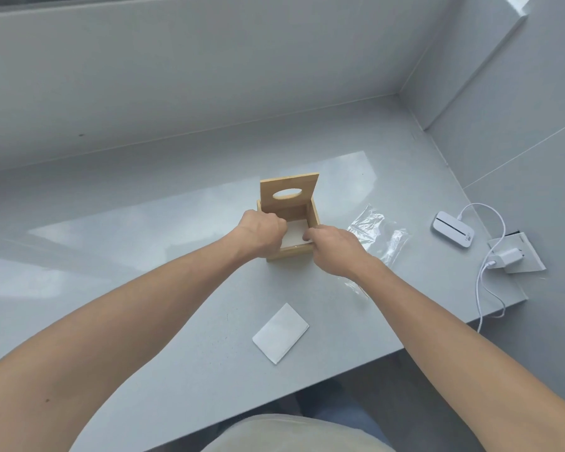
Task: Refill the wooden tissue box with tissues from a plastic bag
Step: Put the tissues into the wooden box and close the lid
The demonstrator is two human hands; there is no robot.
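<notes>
Head view: left hand (264,232) and right hand (335,247), fingers curled, press the tissues (296,232) down into the wooden tissue box (291,252) between them. Stack seated, the upright lid (289,194) beyond the hands probably needs lowering next; the plastic bag (377,234) lies just right of the right hand.

Both bare arms reach forward, left hand (264,232) and right hand (335,247) curled, knuckles up.

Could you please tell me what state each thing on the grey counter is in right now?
Square wooden tissue box: open, white tissues inside.
Wooden lid with oval hole: raised upright.
Clear plastic bag: empty, lying flat.
Loose white folded tissue: lying flat, apart from the box.
Left hand: in the box.
Right hand: on the tissues.
White charger: plugged in.
</notes>
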